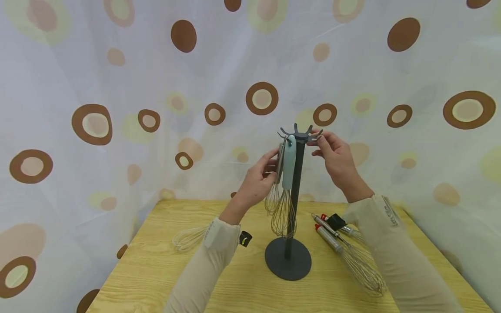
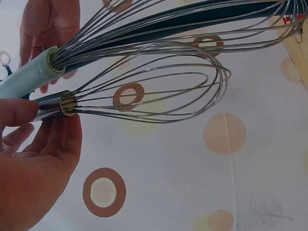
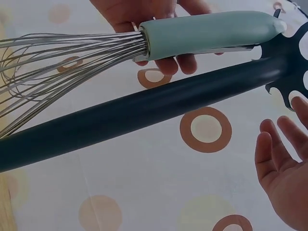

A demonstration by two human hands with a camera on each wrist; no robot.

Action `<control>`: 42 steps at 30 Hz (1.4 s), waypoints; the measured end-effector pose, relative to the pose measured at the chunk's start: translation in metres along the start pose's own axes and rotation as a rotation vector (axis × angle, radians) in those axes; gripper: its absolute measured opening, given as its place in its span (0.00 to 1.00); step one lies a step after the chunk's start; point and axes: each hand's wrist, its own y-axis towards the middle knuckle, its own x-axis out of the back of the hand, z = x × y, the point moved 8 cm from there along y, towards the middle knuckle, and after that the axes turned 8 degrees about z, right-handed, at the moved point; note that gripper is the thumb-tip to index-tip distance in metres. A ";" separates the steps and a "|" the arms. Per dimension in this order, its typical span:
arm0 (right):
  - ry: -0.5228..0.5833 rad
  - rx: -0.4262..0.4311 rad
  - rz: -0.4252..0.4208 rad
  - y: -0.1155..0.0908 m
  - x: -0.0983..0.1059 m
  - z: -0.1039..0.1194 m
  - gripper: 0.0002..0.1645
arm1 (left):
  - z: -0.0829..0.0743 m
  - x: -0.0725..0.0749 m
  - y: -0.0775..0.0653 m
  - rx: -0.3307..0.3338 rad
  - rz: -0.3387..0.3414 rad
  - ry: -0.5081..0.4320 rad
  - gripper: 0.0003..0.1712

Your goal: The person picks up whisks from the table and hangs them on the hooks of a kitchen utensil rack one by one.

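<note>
A dark utensil stand (image 1: 298, 174) with a round base and a crown of curved hooks stands on the table. From one of its hooks hangs a whisk with a pale teal handle (image 1: 288, 165). My left hand (image 1: 256, 180) grips the metal handle of a smaller whisk (image 2: 50, 106), just left of the teal one, with its top up by the hooks. Whether that whisk's loop sits on a hook I cannot tell. On the other side, my right hand (image 1: 338, 161) pinches a hook at the crown's right edge between thumb and fingers.
Several whisks (image 1: 329, 238), some with red ends, lie on the wooden table (image 1: 145, 269) right of the stand, partly behind the right sleeve. Another whisk's wire loops (image 1: 189, 238) show beside the left forearm. A spotted curtain (image 1: 235, 56) hangs behind.
</note>
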 end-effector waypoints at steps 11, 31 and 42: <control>-0.139 0.161 -0.196 -0.015 0.014 0.026 0.09 | 0.049 0.019 -0.023 0.123 0.002 0.088 0.27; -0.361 0.189 -0.181 -0.015 0.001 0.042 0.11 | 0.209 0.037 -0.094 0.590 0.254 0.422 0.25; -0.359 0.215 -0.190 -0.014 -0.002 0.041 0.11 | 0.232 0.043 -0.110 0.657 0.196 0.565 0.24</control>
